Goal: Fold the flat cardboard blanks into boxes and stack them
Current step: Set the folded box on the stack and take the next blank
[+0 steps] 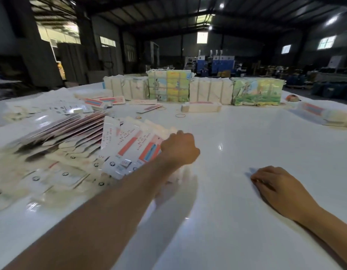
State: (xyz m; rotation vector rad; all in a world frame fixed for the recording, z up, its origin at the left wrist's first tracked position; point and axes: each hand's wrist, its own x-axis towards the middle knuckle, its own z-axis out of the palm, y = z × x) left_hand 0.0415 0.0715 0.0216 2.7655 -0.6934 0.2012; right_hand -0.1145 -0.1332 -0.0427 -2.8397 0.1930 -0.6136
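Early days, I'd judge: the left hand (179, 148) grips a few flat blanks (129, 147) lifted from the fanned pile (67, 137) on the table (246, 137); right hand (276, 185) rests loosely curled, empty. One folded box (201, 107) lies beyond.

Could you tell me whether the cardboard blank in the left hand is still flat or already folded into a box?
Still flat. The left hand grips the blank, whose printed face shows as one tilted sheet.

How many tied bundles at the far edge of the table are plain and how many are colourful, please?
Plain bundles: 2
Colourful bundles: 2
Total: 4
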